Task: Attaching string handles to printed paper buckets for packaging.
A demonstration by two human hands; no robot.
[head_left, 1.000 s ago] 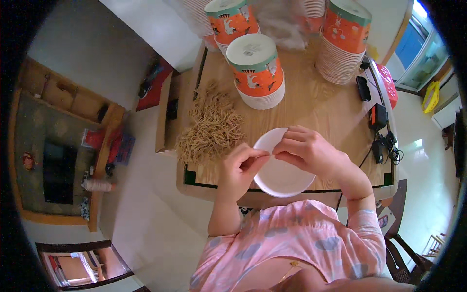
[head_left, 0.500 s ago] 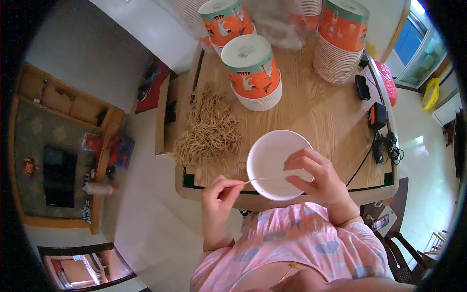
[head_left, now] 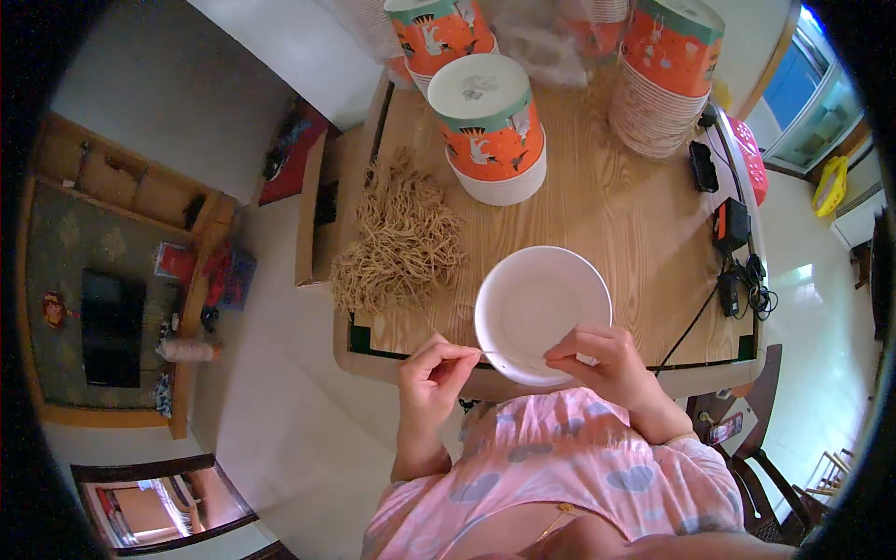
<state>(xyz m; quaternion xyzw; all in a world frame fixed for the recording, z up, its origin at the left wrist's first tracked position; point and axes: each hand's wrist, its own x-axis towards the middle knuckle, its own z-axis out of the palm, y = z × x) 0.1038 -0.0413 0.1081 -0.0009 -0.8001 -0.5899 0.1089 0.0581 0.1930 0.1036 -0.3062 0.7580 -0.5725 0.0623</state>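
A white round bowl (head_left: 532, 289) sits at the near edge of the table in front of me. My left hand (head_left: 429, 378) is closed in a pinch just left of its rim, on a thin pale string (head_left: 487, 352). Over the near right part of the bowl, my right hand (head_left: 611, 369) also pinches, its fingertips at the string's other end, which shows only faintly against the white. Beyond my left hand lies a tangled heap of tan twine (head_left: 401, 243). Behind the bowl stands an upside-down stack of orange-and-green paper tubs (head_left: 490, 149).
More stacked tubs stand at the back left (head_left: 439, 42) and back right (head_left: 667, 84), with clear plastic bags (head_left: 537, 42) between them. Along the right edge lie a black-and-orange power pack (head_left: 731, 224) and coiled black cables (head_left: 749, 287). A chair (head_left: 765, 411) stands at right.
My right hand's fingers, apart before, have come together in a pinch lower over the bowl. My left hand has moved slightly right, keeping its pinch on the string.
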